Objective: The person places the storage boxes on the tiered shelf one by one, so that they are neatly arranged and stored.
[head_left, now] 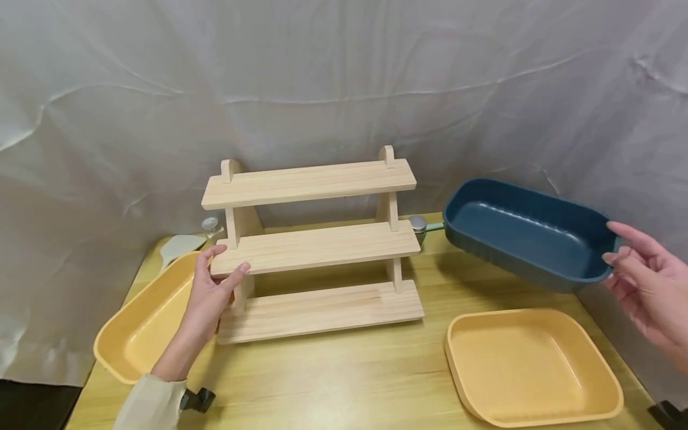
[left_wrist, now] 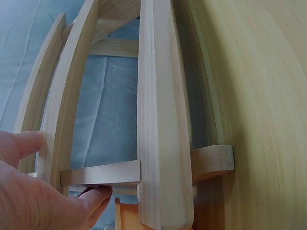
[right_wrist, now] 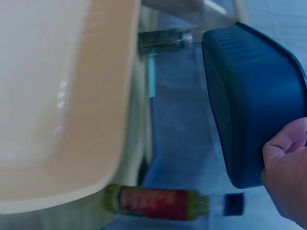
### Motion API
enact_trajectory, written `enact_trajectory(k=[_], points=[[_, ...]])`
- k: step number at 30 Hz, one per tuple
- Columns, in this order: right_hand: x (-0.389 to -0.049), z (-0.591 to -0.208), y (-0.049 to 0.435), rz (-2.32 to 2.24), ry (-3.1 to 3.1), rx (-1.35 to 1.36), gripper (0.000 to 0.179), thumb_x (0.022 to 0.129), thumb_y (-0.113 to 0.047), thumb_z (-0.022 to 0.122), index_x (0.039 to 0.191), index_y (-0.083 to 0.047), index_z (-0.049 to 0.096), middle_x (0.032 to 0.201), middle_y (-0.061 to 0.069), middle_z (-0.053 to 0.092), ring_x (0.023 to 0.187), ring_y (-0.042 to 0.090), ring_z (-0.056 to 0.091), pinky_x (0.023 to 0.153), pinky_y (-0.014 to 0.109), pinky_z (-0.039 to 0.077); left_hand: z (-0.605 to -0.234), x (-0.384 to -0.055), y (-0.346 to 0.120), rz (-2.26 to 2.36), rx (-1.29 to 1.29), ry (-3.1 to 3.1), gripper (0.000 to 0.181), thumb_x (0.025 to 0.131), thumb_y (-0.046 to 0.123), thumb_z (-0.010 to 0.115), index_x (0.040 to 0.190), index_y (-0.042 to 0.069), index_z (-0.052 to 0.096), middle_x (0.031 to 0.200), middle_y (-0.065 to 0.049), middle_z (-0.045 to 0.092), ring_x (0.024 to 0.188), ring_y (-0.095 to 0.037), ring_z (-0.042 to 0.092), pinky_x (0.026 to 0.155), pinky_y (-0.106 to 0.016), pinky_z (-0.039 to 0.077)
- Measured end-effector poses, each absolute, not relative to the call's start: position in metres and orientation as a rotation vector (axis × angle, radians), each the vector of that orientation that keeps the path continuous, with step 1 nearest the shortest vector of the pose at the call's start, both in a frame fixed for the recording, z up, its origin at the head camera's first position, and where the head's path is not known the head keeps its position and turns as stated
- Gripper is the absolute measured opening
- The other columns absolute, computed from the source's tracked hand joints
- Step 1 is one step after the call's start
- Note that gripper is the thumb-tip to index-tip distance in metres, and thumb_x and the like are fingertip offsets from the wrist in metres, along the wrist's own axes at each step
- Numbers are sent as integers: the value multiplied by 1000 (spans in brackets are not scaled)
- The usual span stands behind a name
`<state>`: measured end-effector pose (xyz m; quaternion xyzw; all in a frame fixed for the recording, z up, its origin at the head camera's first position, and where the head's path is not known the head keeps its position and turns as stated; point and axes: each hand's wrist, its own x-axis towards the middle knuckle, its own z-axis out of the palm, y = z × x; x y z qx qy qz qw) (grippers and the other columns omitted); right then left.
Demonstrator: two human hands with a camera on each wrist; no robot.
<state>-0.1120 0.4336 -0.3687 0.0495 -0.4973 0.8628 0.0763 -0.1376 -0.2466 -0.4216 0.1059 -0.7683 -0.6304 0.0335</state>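
A three-tier wooden shelf (head_left: 328,246) stands at the back of the table. My left hand (head_left: 206,301) grips the left end of its middle tier, thumb on the top and fingers around the end. In the left wrist view, the thumb and fingers lie on either side of that board's end. My right hand (head_left: 647,278) pinches the right end of a dark blue rectangular bin (head_left: 529,236), thumb and fingers at the rim. The bin is raised over the back right of the table, tilted with its hollow facing me. Its outer wall fills part of the right wrist view.
One yellow bin (head_left: 537,364) sits at front right; another yellow bin (head_left: 147,325) lies left, partly behind my forearm. Small shakers (head_left: 417,224), a teal handle (head_left: 435,227) and a pale flat utensil (head_left: 181,243) are near the shelf. A red-labelled bottle (right_wrist: 153,203) shows in the right wrist view.
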Motion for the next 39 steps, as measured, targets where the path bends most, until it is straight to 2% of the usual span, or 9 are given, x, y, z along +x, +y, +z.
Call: enact_trajectory(k=[4, 12, 16, 20, 23, 26, 30, 33, 39], points=[[-119, -352, 426, 2579, -1425, 242, 45, 113, 10, 41, 153, -1, 59, 91, 15, 73, 74, 24, 76, 63, 29, 64, -422, -137, -248, -1936, 308, -2366, 73, 106, 28, 76, 162, 18, 29, 106, -6, 47, 71, -12, 48, 57, -25, 42], [-132, -316, 397, 2519, -1437, 219, 47, 111, 14, 45, 153, -1, 56, 92, 13, 70, 73, 23, 75, 68, 30, 64, -423, -138, -248, -1936, 301, -2363, 74, 106, 30, 76, 162, 19, 30, 112, -8, 46, 79, -14, 50, 58, -25, 44], [-142, -295, 378, 2571, -1421, 200, 50, 110, 15, 46, 155, -3, 55, 107, 13, 69, 79, 25, 74, 76, 33, 65, -421, -139, -246, -1942, 286, -2363, 75, 106, 31, 76, 163, 19, 28, 138, -11, 42, 91, -17, 50, 62, -25, 46], [-152, -281, 354, 2665, -1396, 237, 51, 109, 17, 47, 156, -2, 54, 108, 14, 68, 66, 21, 64, 73, 27, 64, -420, -139, -245, -1944, 270, -2360, 74, 107, 30, 74, 163, 17, 27, 154, -12, 32, 100, -18, 48, 64, -24, 46], [-159, -277, 335, 2716, -1383, 293, 50, 108, 18, 47, 155, 0, 53, 95, 13, 64, 58, 20, 52, 62, 25, 60, -420, -138, -244, -1942, 265, -2357, 73, 108, 30, 74, 162, 16, 28, 152, -13, 34, 97, -17, 49, 63, -23, 46], [-167, -273, 316, 2738, -1406, 322, 49, 108, 17, 49, 153, 1, 54, 94, 13, 64, 66, 21, 62, 66, 26, 62, -421, -138, -243, -1940, 260, -2357, 72, 108, 29, 74, 162, 16, 28, 152, -12, 34, 97, -17, 50, 64, -23, 46], [-179, -269, 290, 2782, -1414, 349, 48, 107, 18, 51, 152, 1, 55, 96, 13, 66, 87, 26, 72, 79, 36, 65, -423, -138, -242, -1932, 266, -2351, 71, 107, 28, 74, 161, 16, 30, 147, -11, 36, 92, -15, 50, 62, -24, 45], [-188, -266, 270, 2774, -1461, 364, 46, 107, 17, 54, 150, 1, 55, 93, 10, 62, 86, 24, 68, 76, 33, 64, -424, -138, -242, -1934, 269, -2352, 71, 107, 29, 75, 162, 18, 30, 147, -12, 37, 87, -15, 49, 60, -24, 45], [-203, -262, 230, 2699, -1601, 401, 46, 106, 13, 60, 150, -1, 54, 91, 6, 57, 79, 17, 57, 69, 26, 58, -425, -138, -242, -1950, 268, -2360, 74, 107, 32, 75, 163, 20, 28, 159, -13, 31, 95, -17, 49, 62, -25, 46]])
